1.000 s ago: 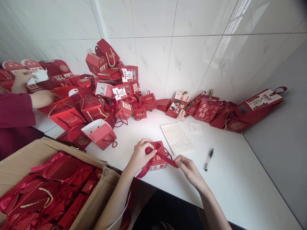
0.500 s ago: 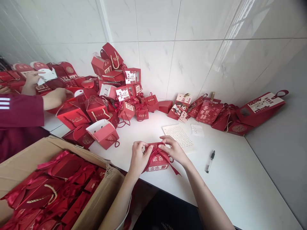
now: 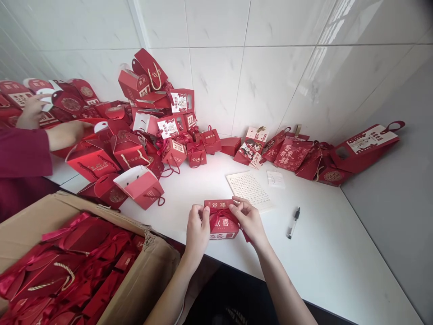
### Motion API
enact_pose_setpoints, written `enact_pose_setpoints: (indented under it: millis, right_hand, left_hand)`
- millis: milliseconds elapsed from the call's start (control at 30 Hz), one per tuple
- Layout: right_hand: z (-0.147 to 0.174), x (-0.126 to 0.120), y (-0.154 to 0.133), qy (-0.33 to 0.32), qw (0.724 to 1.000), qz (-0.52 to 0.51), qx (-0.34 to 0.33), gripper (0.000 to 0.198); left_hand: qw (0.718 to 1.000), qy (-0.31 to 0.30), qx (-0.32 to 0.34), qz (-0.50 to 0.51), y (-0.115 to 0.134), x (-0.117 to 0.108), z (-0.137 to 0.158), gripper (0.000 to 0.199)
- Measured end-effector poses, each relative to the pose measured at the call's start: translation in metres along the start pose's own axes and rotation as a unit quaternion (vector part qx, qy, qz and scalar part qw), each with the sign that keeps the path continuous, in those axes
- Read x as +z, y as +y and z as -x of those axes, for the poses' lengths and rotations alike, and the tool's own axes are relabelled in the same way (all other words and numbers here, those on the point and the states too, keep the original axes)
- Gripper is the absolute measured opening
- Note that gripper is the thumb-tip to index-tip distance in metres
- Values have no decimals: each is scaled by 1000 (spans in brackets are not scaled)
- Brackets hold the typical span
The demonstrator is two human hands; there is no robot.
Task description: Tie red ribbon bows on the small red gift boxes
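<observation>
A small red gift box with gold and white lettering stands at the table's front edge. Tied across its top is a dark red ribbon, gathered in a knot. My left hand is closed at the box's left side, thumb and fingers on the ribbon there. On the right, my right hand pinches the ribbon near the knot, with a ribbon end hanging below its fingers. The fingertips partly hide the ribbon's loops.
A cardboard carton full of ribboned red boxes stands at the left. Red gift boxes are piled behind it. Beyond my hands lie a written notepad and a pen. A co-worker's arms reach among boxes at far left.
My hands have moved lower at the box's sides, uncovering its top flap. The ribbon is drawn closer against the box. The co-worker's hand has shifted at the white box, and the view has tilted slightly.
</observation>
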State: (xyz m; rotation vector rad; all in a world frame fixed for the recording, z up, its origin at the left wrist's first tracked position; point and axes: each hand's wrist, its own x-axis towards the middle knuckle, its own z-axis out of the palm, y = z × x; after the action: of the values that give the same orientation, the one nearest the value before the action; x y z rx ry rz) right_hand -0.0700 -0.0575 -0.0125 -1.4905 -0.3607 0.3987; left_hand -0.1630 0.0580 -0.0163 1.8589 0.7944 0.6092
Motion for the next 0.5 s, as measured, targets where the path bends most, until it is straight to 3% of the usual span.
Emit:
enact_pose_setpoints:
  millis: [500]
  right_hand:
    - [-6,-5,16,35,990,-118,73,47]
  left_hand:
    - [999,-16,-34,12,5,-1,1,29]
